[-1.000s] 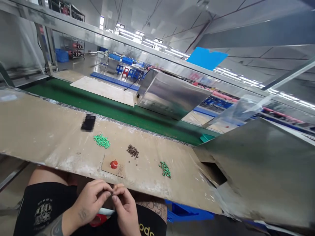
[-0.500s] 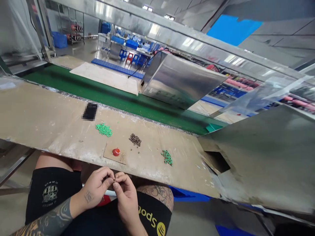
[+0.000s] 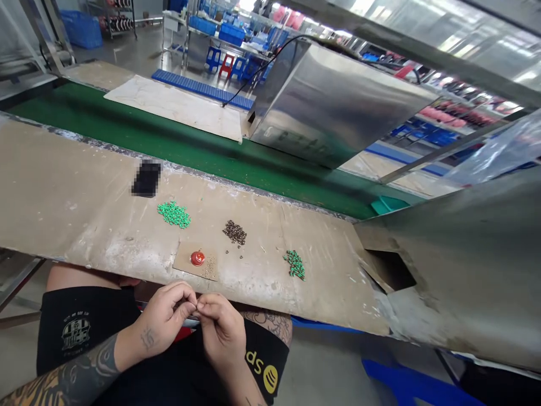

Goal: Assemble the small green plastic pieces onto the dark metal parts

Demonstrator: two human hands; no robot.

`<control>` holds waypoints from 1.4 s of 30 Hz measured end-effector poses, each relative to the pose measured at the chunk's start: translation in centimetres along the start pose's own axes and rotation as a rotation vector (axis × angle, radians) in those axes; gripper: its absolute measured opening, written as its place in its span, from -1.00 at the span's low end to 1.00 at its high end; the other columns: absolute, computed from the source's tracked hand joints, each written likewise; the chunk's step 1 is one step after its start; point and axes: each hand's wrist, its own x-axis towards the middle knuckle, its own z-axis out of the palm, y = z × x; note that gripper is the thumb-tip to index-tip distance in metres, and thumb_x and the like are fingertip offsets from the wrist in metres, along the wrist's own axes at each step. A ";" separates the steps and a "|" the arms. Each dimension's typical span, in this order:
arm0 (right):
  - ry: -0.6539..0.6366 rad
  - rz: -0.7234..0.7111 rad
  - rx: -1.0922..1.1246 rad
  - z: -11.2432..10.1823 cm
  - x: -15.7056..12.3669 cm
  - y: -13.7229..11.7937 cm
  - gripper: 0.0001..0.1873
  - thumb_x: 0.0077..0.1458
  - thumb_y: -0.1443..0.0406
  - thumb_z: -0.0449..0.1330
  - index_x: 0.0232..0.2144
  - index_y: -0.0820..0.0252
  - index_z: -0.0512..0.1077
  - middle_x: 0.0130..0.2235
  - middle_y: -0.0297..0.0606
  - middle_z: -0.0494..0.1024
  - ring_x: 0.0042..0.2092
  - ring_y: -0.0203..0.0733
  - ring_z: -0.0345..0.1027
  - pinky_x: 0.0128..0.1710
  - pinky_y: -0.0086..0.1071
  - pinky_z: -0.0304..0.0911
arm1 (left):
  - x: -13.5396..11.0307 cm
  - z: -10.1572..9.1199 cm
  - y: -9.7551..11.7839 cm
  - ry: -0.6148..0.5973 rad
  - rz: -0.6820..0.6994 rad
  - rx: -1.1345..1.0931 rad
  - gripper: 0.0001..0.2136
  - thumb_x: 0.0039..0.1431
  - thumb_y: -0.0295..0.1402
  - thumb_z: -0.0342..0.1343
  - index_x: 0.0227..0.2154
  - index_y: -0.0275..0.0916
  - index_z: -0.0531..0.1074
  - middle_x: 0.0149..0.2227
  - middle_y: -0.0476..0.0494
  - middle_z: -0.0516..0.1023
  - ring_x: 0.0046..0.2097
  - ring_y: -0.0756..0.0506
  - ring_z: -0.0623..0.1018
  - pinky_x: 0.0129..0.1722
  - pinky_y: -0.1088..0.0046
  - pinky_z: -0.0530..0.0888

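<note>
My left hand [image 3: 163, 318] and my right hand [image 3: 220, 327] meet below the bench's front edge, above my lap. Their fingertips pinch together on a tiny brass-coloured part, which the fingers almost entirely hide. On the brown card-covered bench top [image 3: 71, 197] lie a heap of green beads [image 3: 173, 214], a heap of dark brown beads [image 3: 234, 232] and a second green heap [image 3: 295, 265]. A round red piece [image 3: 197, 258] sits on a small cardboard sheet [image 3: 185, 259], beside fine tan grains [image 3: 209, 268]. A pixelated dark rectangle [image 3: 146, 178] lies further left.
Beyond the bench runs a green conveyor belt [image 3: 127, 115] carrying a pale board [image 3: 177, 110]. A stainless steel hood [image 3: 333, 101] stands over the belt. A square hole [image 3: 391, 269] cuts through the bench's right end, and a blue crate [image 3: 406, 383] sits low on the floor.
The view has swung, moving the bench lower right in frame. My hands stay pinched together, and the tiny part seen between my fingertips half a second ago is now mostly covered.
</note>
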 end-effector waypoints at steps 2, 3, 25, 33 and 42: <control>0.016 0.034 0.038 0.0 0.1 0.1 -0.71 0.22 0.52 0.19 -0.23 -0.01 0.50 -0.30 -0.29 0.61 -0.33 -0.20 0.51 -0.34 -0.31 0.44 | 0.1 0.0 0.1 -0.011 0.038 0.040 -0.84 0.40 -0.34 0.00 -0.33 -0.21 0.37 -0.31 -0.09 0.46 -0.27 -0.09 0.47 -0.24 0.40 0.40; 0.029 0.053 0.055 0.0 0.1 0.1 -0.73 0.22 0.51 0.19 -0.24 0.00 0.51 -0.31 -0.29 0.62 -0.33 -0.20 0.52 -0.35 -0.31 0.45 | 0.2 0.0 0.2 -0.009 0.061 0.057 -0.85 0.41 -0.36 -0.03 -0.32 -0.21 0.35 -0.30 -0.10 0.45 -0.26 -0.09 0.47 -0.24 0.39 0.41; 0.009 0.233 0.200 0.7 1.2 0.7 -0.88 0.22 0.40 0.29 -0.32 0.05 0.53 -0.32 -0.27 0.58 -0.30 -0.17 0.49 -0.32 -0.31 0.42 | 0.8 0.0 -1.2 0.109 0.292 0.043 -0.86 0.45 -0.42 -0.08 -0.29 -0.20 0.28 -0.33 -0.08 0.38 -0.25 -0.09 0.40 -0.22 0.37 0.38; 0.018 0.170 0.203 0.7 0.7 0.9 -0.81 0.27 0.47 0.16 -0.28 0.08 0.46 -0.30 -0.27 0.50 -0.26 -0.19 0.44 -0.30 -0.30 0.39 | 1.2 -0.7 -0.6 0.098 0.378 0.074 -0.90 0.41 -0.47 -0.03 -0.25 -0.22 0.34 -0.33 -0.10 0.42 -0.25 -0.09 0.41 -0.22 0.36 0.41; -0.058 0.088 -0.150 -4.7 3.1 2.6 -0.77 0.27 0.51 0.14 -0.26 0.07 0.46 -0.20 -0.26 0.44 -0.15 -0.18 0.40 -0.18 -0.31 0.35 | 10.1 -8.6 -3.0 0.134 0.076 0.979 -0.86 0.38 -0.44 0.05 -0.19 -0.26 0.52 -0.19 -0.19 0.56 -0.09 -0.23 0.50 -0.06 0.21 0.44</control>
